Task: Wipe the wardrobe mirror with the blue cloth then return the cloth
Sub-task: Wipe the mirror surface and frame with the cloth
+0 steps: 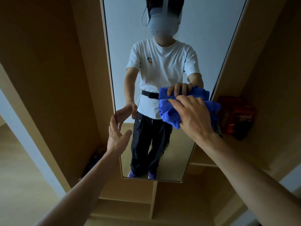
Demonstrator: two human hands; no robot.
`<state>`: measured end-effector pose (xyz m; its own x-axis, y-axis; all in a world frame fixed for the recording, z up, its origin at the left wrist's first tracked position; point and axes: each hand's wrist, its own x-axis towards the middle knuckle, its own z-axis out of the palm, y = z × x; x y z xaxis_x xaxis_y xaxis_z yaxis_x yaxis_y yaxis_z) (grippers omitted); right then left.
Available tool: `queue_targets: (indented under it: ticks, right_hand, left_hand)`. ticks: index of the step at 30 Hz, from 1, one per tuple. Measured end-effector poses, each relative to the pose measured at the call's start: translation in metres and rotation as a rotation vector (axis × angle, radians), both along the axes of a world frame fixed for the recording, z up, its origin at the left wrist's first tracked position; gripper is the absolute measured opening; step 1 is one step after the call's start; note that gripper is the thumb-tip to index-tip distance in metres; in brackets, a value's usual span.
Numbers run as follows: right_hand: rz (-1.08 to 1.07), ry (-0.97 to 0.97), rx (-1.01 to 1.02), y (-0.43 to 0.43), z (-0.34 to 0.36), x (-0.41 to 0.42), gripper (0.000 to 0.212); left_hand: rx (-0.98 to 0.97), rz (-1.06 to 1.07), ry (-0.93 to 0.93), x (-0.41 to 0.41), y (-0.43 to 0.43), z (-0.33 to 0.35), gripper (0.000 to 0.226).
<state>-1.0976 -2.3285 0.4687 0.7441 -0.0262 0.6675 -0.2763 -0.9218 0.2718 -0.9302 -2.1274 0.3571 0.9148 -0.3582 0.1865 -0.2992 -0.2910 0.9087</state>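
Mirror (162, 22) glossy glass; blue cloth (169, 110) soft terry, matt; wardrobe (48, 62) smooth matt wood.

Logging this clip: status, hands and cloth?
Right hand holds blue cloth on mirror, right edge. Left hand open at left edge. Red box beside cloth.

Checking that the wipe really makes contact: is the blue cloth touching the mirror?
Touching. The head view shows the blue cloth under the right hand meeting its own reflection on the mirror, with no gap between them.
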Motion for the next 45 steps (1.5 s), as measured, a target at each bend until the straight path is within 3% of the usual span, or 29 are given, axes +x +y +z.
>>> queue_targets:
  ticks: [13,23,30,45]
  right_hand:
    - [-0.025,0.109,0.039,-0.007,-0.086,-0.014,0.050]
    - [0.001,0.026,0.028,-0.024,-0.055,-0.028,0.041]
    - [-0.056,-0.048,-0.032,-0.043,-0.023,-0.038,0.051]
    - [-0.059,0.055,0.108,-0.046,-0.101,-0.049,0.049]
  left_hand:
    - [0.006,0.070,-0.044,-0.005,-0.013,-0.015,0.099]
    - [0.053,0.095,-0.049,-0.005,-0.013,-0.018,0.099]
    - [0.051,0.140,-0.058,-0.008,-0.019,-0.020,0.100]
    - [0.052,0.160,-0.097,-0.006,-0.020,-0.028,0.100]
